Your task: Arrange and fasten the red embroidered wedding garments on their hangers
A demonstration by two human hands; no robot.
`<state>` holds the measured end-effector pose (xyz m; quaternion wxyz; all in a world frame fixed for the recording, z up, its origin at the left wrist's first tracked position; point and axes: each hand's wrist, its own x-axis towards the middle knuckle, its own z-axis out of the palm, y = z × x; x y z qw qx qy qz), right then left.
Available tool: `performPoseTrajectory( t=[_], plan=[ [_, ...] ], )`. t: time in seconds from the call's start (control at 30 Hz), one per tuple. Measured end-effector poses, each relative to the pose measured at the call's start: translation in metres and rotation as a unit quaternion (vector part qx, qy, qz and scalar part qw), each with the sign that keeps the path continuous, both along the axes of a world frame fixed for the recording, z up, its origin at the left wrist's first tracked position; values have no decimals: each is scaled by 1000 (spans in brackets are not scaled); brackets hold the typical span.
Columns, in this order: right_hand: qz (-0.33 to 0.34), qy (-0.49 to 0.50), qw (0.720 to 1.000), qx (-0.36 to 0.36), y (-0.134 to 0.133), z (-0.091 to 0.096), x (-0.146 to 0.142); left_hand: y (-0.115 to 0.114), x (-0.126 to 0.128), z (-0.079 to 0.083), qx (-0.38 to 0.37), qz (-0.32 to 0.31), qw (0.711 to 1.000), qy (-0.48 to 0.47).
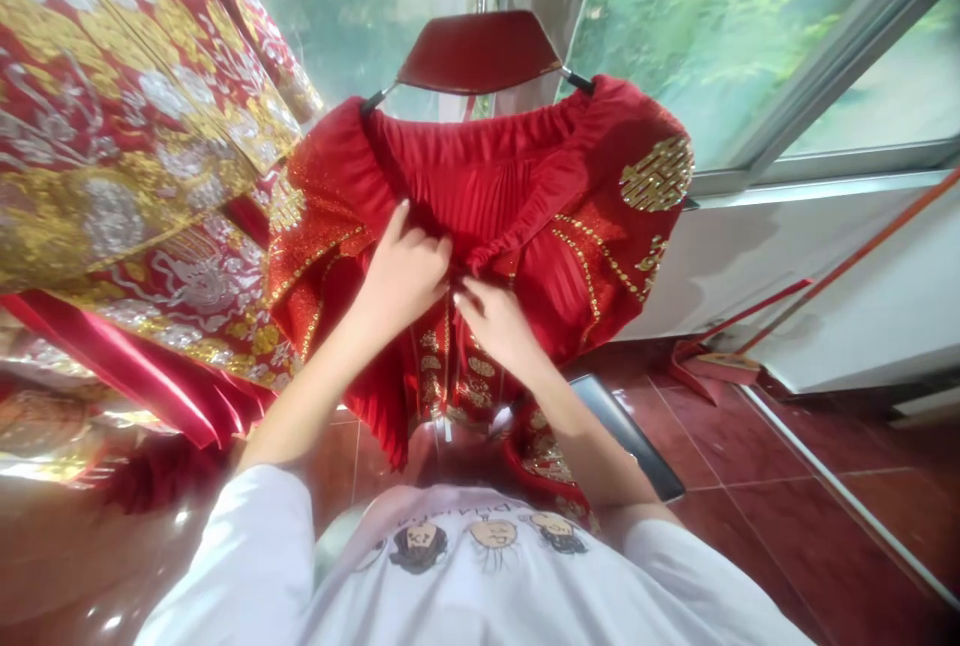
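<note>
Works with both hands at a red garment [487, 191], hung directly below the red-covered hanger [476, 54]. Turns its opening toward the wearer of the white shirt [487, 596]; sends its gathered band side to side, roughly parallel with the hanger, and its pleats and gold front strips downward, away from the hanger. Cannot tell which direction is longer, with both forearms across the lower part. Below the hanger's middle, sets the left hand [409, 266] against the band's front edge, fingers curled closed, forefinger pointing up toward the hanger; cannot tell what is pinched beneath. Brings the right hand [495, 321] just beside it, slightly farther below the hanger, thumb and forefinger nearly together at the same edge; cannot tell whether cloth is caught between. Carries, below and right of the hanger, a gold emblem [658, 176] like a written character, too coarse to read surely. Shows, far below the hanger, cartoon heads and a folded line of letters on the shirt, unreadable. Left of the hanger, shows gold-and-silver patterned cloth [165, 116].
</note>
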<state>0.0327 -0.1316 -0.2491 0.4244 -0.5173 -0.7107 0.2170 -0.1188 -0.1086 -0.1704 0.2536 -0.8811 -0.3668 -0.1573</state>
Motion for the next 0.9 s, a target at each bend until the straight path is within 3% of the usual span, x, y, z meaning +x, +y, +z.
performPoseTrajectory(
  t=[0.1,0.2,0.33,0.5,0.6,0.7,0.9],
  plan=[
    [-73,33,996,43,8,-7,-7,6,-1,-7,-23,13,999,33],
    [-35,139,990,-4,5,-7,-7,1,-8,-8,-41,-16,999,12],
    [20,270,960,-74,-2,-3,-12,-3,-12,-8,-63,-36,997,-25],
    [-47,287,957,15,-5,-3,-20,-5,-9,-11,-52,-24,998,-35],
    [-47,264,963,19,-7,-7,-18,-9,-10,-12,-36,-24,998,-41],
    [-54,228,972,-20,-12,-27,-15,-15,-13,-13,-5,-35,997,-63],
    [-91,139,979,-121,-28,-101,-8,-20,-26,-12,9,-46,992,-118]
  ],
)
